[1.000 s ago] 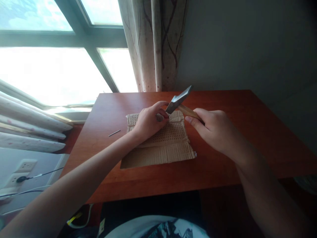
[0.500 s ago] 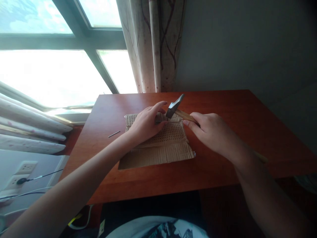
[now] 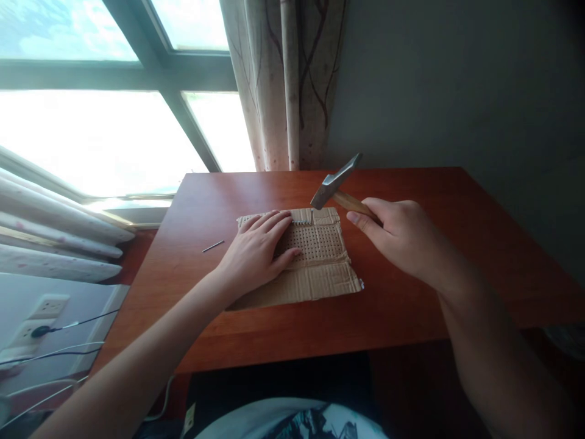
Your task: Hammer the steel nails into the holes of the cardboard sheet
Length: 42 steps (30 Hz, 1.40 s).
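A piece of cardboard [image 3: 320, 277] lies on the wooden table, its middle dotted with rows of small holes. My left hand [image 3: 258, 250] rests flat on its left part, fingers stretched out and thumb apart. A thin nail [image 3: 311, 214] stands upright near the cardboard's far edge, beyond my left fingertips. My right hand [image 3: 393, 228] is wrapped round the wooden handle of a hammer [image 3: 336, 182]. The hammer's metal head hangs above the far edge of the cardboard, over the nail and apart from it.
Left of the cardboard, a thin metal rod [image 3: 212, 246] lies on the reddish table [image 3: 393, 317]. A window [image 3: 91, 140] and curtains [image 3: 283, 85] stand behind. Wall sockets [image 3: 34, 332] with cables are at the lower left.
My left hand has let go of the nail, drawn back left and flattened on the cardboard. The hammer has risen away from the nail, up and to the right.
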### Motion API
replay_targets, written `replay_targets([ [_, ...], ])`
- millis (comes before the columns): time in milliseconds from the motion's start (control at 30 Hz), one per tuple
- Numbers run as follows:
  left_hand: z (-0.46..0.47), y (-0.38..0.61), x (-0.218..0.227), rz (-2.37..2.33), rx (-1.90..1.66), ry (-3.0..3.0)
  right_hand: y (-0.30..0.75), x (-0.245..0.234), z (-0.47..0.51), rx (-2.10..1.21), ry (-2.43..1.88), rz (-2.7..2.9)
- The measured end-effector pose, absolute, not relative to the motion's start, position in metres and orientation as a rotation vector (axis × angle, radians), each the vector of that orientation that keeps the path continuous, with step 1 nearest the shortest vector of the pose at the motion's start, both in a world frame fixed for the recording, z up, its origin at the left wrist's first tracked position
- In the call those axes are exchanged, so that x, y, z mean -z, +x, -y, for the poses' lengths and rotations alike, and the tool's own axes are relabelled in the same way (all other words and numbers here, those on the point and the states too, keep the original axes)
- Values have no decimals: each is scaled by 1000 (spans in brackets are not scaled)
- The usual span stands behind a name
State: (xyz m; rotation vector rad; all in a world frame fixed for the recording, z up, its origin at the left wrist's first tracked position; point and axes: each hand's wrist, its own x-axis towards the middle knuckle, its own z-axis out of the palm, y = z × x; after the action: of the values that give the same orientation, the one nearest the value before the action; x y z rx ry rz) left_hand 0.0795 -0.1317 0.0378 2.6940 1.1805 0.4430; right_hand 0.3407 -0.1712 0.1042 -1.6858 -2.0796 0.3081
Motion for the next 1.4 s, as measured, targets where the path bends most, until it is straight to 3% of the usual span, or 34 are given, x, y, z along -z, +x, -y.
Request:
replay_targets([
  [1400, 135, 82, -44, -1309, -446, 2669, 332, -101, 155, -375, -1901, 2212],
])
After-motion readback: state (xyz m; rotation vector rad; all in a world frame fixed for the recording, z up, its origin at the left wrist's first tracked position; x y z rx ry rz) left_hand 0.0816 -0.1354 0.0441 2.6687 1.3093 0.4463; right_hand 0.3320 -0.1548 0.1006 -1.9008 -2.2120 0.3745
